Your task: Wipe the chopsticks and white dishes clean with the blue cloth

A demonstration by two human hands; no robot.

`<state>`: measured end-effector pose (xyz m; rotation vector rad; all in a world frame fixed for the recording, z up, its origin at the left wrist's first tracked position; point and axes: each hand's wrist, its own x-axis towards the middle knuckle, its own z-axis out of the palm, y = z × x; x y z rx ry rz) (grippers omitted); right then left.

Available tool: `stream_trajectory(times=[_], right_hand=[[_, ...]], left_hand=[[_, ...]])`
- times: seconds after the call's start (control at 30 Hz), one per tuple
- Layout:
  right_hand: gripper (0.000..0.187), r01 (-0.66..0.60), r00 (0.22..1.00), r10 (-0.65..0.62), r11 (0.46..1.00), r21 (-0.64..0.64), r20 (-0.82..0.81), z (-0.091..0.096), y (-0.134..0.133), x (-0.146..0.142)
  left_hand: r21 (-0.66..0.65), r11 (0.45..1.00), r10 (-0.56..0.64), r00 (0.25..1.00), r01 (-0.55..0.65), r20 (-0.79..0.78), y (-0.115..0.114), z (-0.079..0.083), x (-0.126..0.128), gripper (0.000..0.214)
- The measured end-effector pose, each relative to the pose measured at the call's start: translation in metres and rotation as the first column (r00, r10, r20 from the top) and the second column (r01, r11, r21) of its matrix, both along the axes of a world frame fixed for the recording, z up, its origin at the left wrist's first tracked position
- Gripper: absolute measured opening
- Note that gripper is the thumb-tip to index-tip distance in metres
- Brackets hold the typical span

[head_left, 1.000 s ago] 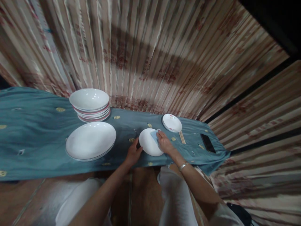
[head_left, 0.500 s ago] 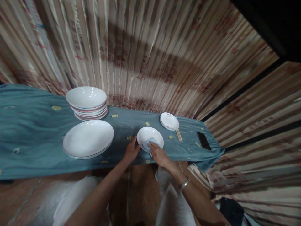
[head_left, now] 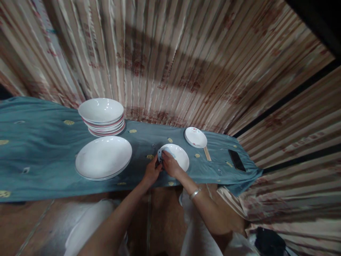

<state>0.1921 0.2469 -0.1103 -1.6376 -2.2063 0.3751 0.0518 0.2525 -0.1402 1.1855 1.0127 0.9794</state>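
Note:
A small white plate (head_left: 182, 156) lies near the front edge of the cloth-covered table. My right hand (head_left: 169, 164) is closed on a light blue cloth (head_left: 160, 153) and presses it against the plate's left rim. At that same left edge, my left hand (head_left: 152, 173) grips the rim, its thumb and fingers partly hidden behind the right hand. A large white oval plate (head_left: 103, 156), with another beneath it, sits to the left of my hands. Behind it rises a stack of white bowls and plates (head_left: 101, 111), some with red rims.
Two small floral plates (head_left: 195, 136) are stacked to the right, beside wooden chopsticks (head_left: 207, 154). A black phone (head_left: 236, 160) lies near the right end of the blue-green tablecloth (head_left: 144, 135). A pleated curtain (head_left: 160, 71) hangs close behind the table.
My right hand has moved the cloth from the plate's middle and front to its left rim, close to my left hand. The view has shifted slightly, so everything appears farther right.

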Motion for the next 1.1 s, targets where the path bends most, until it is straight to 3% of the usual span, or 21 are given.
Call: stream_trajectory(times=[0.33, 0.67, 0.9, 1.1], right_hand=[[0.049, 0.038, 0.987, -0.045, 0.998, 0.054, 0.152, -0.011, 0.019, 0.046], [0.053, 0.112, 0.959, -0.098, 0.993, -0.037, 0.265, 0.003, -0.025, 0.081], [0.045, 0.106, 0.978, -0.088, 0.991, -0.085, 0.191, 0.014, -0.060, 0.072], [0.044, 0.050, 0.999, -0.051, 0.995, -0.082, -0.004, 0.021, -0.084, 0.045]], left_hand=[[0.036, 0.999, 0.019, 0.999, -0.020, 0.031, 0.001, 0.001, -0.001, 0.059], [0.066, 0.998, 0.019, 1.000, -0.019, -0.003, 0.002, -0.004, 0.000, 0.060], [-0.013, 1.000, 0.008, 1.000, -0.008, -0.008, 0.002, -0.002, 0.002, 0.062], [0.005, 1.000, 0.015, 1.000, -0.015, 0.002, 0.001, -0.001, 0.003, 0.060]])
